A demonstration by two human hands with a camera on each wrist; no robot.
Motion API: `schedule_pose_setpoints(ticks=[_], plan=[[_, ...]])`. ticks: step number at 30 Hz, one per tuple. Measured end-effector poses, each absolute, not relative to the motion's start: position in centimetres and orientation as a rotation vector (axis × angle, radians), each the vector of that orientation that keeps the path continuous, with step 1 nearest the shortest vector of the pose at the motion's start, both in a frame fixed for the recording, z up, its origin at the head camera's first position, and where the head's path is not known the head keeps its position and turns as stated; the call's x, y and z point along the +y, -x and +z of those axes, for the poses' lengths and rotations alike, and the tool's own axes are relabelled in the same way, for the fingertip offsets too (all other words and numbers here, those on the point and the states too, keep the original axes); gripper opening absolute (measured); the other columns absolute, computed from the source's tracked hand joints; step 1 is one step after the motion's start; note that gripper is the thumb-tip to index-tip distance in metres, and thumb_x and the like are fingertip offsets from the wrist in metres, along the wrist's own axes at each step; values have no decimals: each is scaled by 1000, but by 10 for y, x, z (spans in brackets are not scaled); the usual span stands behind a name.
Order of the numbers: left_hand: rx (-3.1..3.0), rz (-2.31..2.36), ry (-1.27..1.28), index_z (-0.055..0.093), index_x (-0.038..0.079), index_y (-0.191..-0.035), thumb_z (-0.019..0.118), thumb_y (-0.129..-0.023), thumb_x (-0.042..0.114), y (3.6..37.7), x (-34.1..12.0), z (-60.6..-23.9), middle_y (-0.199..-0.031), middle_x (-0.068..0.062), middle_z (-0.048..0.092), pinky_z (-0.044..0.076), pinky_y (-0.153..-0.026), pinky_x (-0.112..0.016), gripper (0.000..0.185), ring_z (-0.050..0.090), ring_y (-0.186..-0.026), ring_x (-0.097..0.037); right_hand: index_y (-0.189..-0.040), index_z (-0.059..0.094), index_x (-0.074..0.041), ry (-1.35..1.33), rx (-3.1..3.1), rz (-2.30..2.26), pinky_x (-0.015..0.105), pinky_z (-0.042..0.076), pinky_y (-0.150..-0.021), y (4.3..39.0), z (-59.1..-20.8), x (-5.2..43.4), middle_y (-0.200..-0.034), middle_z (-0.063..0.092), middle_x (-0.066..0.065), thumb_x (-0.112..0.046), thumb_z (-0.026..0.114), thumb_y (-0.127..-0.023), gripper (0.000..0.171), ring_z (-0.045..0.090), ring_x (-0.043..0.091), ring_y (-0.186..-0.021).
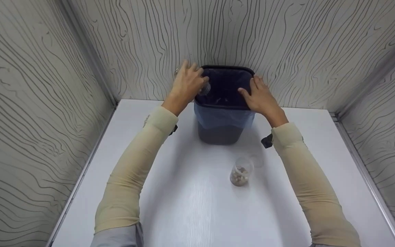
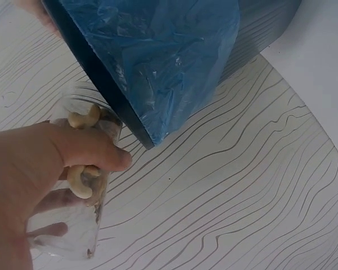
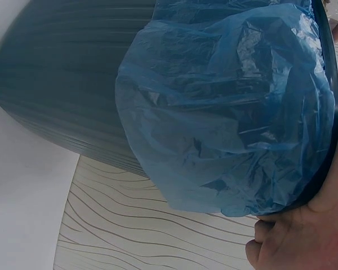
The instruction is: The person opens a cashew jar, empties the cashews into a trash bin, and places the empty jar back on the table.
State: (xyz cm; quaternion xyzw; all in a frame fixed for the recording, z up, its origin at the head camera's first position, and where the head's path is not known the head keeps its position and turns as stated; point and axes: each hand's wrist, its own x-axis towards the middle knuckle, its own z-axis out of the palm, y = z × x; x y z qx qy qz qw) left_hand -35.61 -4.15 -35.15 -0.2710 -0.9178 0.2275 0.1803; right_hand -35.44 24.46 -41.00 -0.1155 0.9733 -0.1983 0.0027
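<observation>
My left hand grips a clear plastic jar at the left rim of a dark trash bin. Cashews show through the jar's wall, and its mouth end tips over the rim in the left wrist view. A blue plastic bag lines the bin and folds down over its outside. At the bin's right rim rests my right hand, its thumb reaching over the inside and its fingers along the outer edge.
A second clear jar, partly filled with pale pieces, stands on the white table in front of the bin. Beside it lies a clear round lid. Wood-patterned panels close in the back and both sides.
</observation>
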Motion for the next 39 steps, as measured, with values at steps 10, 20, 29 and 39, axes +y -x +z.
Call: schedule_pose_setpoints(ticks=[10, 20, 29, 39], plan=[[-2622, 574, 758, 62, 27, -147, 72, -99, 25, 357, -45, -353, -147, -8, 63, 33, -126, -57, 49, 51, -143, -34, -165, 5, 11, 358, 3053, -609, 58, 2, -133, 354, -410, 244, -176, -4, 31, -57, 26, -114, 87, -5, 48, -164], [-2633, 538, 749, 60, 28, -150, 71, -100, 15, 358, -48, -350, -149, -10, 61, 32, -127, -60, 53, 50, -145, -35, -165, 5, 11, 357, 3054, -596, 58, 3, -133, 353, -408, 244, -176, -4, 30, -54, 26, -114, 85, -4, 47, -165], [-2648, 584, 738, 56, 30, -153, 70, -102, 15, 356, -48, -349, -150, -9, 60, 35, -124, -58, 55, 50, -145, -34, -165, 4, 11, 347, 3037, -584, 57, 2, -133, 353, -408, 245, -176, -4, 31, -54, 25, -114, 85, -4, 47, -165], [-2654, 591, 754, 56, 31, -153, 71, -100, 10, 357, -47, -348, -150, -9, 59, 36, -124, -59, 59, 50, -145, -35, -165, 6, 11, 353, 3046, -591, 57, 2, -133, 353, -407, 245, -176, -3, 31, -55, 25, -114, 85, -3, 48, -164]])
